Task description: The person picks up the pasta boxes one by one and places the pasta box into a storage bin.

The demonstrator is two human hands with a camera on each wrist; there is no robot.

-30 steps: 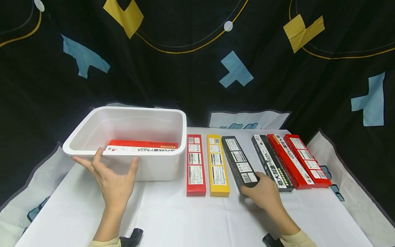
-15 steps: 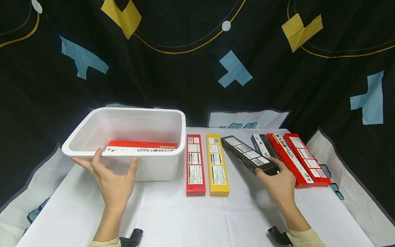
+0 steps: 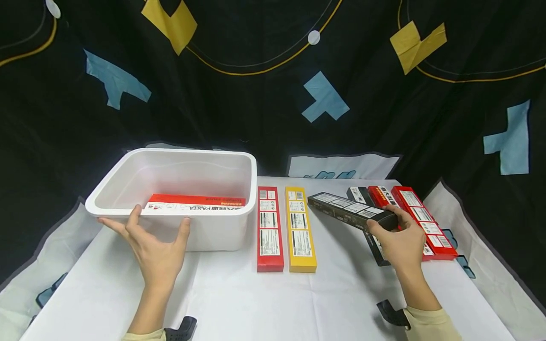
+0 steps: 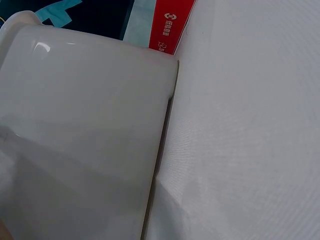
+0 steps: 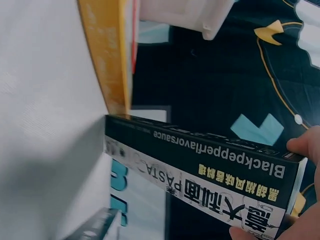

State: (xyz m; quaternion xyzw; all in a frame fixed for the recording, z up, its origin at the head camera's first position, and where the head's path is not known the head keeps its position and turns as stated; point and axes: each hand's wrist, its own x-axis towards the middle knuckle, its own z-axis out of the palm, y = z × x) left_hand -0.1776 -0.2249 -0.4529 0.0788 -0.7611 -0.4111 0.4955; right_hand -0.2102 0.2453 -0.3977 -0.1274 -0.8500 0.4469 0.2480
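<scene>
My right hand (image 3: 401, 241) pinches the near end of a black pasta box (image 3: 347, 210), thumb on one side and fingers on the other. That end is raised, with the far end lower, close to the yellow box. In the right wrist view the pasta box (image 5: 200, 172) shows "Blackpepperflavorsauce" and "PASTA" upside down. My left hand (image 3: 159, 255) has its fingers spread and touches the front rim of a white plastic tub (image 3: 222, 232). Inside the tub lies a red and white pasta box (image 3: 196, 202). Only a sliver of the left hand shows in the left wrist view.
A red box (image 3: 270, 232) and a yellow box (image 3: 301, 232) lie right of the tub. Beyond the held box, another black box (image 3: 375, 246) and two red boxes, one the outer red box (image 3: 422, 218), lie on the white tablecloth (image 3: 256, 303). Dark cloth hangs behind.
My right hand has lifted the near end of the black pasta box off the table and swung it right, over the other black box. My left hand and the tub stay put.
</scene>
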